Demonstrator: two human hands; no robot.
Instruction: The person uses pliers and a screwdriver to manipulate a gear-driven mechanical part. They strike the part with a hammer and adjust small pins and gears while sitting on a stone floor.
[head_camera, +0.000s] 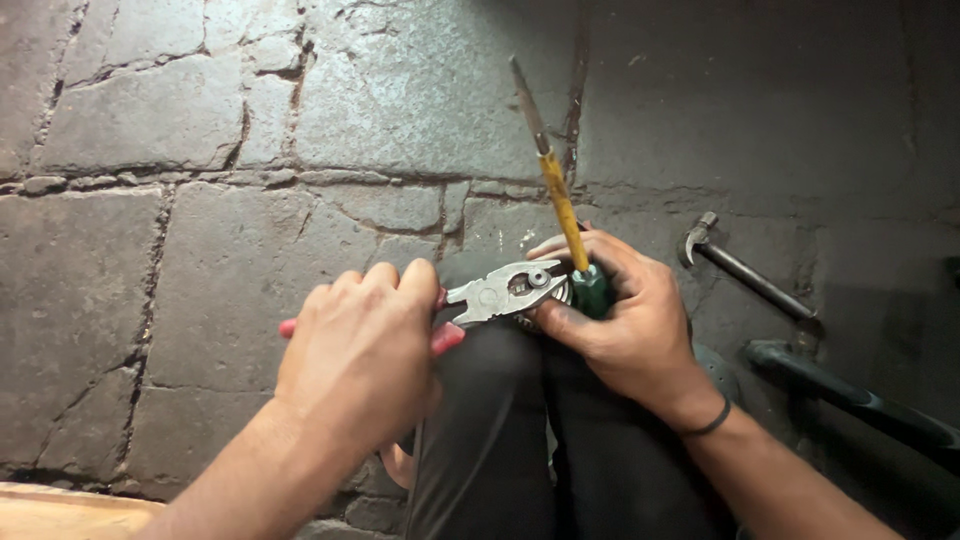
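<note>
So the left hand (360, 350) is wrapped tight around the red handles of the pliers (500, 292), and their silvery jaws are already biting a small metal piece right by the green handle of a screwdriver (562, 205). The right hand (625, 315) is closed around that handle, yellow shaft pointing up and away. Grip looks set; whatever needs loosening doesn't look freed yet. A hammer (745, 272) lies on the stone floor (180, 200), right of the right hand.

open stone floor (200, 230) lies bare ahead and to the left, giving free passage. the screwdriver (556, 185) juts upward and forward, barring the centre. on the right, a claw hammer (745, 272) and a dark handled tool (850, 392) lie near the right hand (630, 320). the knees (520, 430) fill the space below both hands.
</note>
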